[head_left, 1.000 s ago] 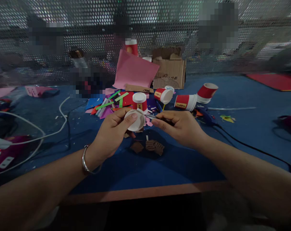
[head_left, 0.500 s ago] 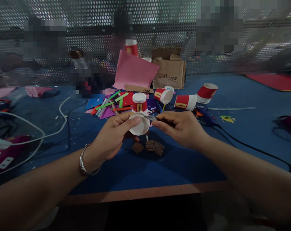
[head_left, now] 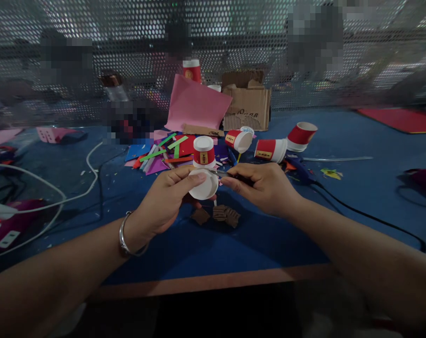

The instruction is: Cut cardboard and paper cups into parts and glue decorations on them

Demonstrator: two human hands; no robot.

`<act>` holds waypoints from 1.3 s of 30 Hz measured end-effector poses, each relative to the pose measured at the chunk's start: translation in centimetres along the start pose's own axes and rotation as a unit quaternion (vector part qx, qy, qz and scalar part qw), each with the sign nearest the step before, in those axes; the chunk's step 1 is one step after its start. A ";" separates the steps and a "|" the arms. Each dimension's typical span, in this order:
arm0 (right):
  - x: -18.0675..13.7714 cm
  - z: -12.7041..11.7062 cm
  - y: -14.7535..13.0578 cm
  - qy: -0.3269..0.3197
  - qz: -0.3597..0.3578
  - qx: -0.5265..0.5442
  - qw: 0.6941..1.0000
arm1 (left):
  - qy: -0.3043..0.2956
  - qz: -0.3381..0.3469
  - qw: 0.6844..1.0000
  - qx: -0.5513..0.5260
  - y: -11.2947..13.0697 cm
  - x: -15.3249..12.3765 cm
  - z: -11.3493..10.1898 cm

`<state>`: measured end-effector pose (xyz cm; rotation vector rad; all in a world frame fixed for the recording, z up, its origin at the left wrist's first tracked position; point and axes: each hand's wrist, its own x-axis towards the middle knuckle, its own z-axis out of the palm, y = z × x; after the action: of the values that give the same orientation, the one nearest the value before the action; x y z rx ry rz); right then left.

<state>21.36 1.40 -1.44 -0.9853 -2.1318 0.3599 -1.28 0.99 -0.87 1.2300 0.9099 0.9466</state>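
Observation:
My left hand (head_left: 167, 195) pinches a white paper cup (head_left: 209, 187) by its rim, thumb inside and fingers behind. The cup's white inside faces me; its outer side is hidden. My right hand (head_left: 269, 188) is closed around a dark-handled pair of scissors (head_left: 218, 173), largely covered by the fingers. Their metal blades point left and meet the cup's upper rim. Just behind stands an upside-down red and white paper cup (head_left: 203, 152). Below the hands, brown corrugated cardboard pieces (head_left: 226, 215) lie on the blue table (head_left: 185, 258).
Coloured paper strips (head_left: 156, 155) are heaped behind my left hand. Several red cups, including a tipped one (head_left: 269, 149), lie to the right near a blue glue gun (head_left: 300, 170) with a black cord. Pink paper (head_left: 195, 103) and a cardboard box (head_left: 248, 108) stand farther back. White cables (head_left: 93, 159) cross the left.
The scissor blades look narrower and sit slightly farther left on the cup's rim. The cup is slightly lower and tilted a little differently; both hands keep their grips.

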 end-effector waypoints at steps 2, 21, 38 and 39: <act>0.0 0.1 0.1 -0.006 0.005 -0.009 1.000 | -0.003 0.011 1.000 0.018 -0.1 0.0 0.0; -0.2 0.1 -0.2 -0.028 0.024 -0.018 0.999 | -0.028 -0.032 0.999 0.010 0.3 0.0 -0.2; -0.1 0.2 -0.1 -0.045 0.021 -0.011 0.999 | -0.023 -0.048 0.999 0.013 0.7 0.0 0.0; -0.1 0.2 -0.1 -0.045 0.019 -0.010 0.999 | -0.023 -0.050 0.998 0.015 0.7 0.0 0.1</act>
<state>21.26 1.25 -1.58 -1.0401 -2.2037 0.4096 -1.31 1.00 -0.12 1.2155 0.9432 0.8243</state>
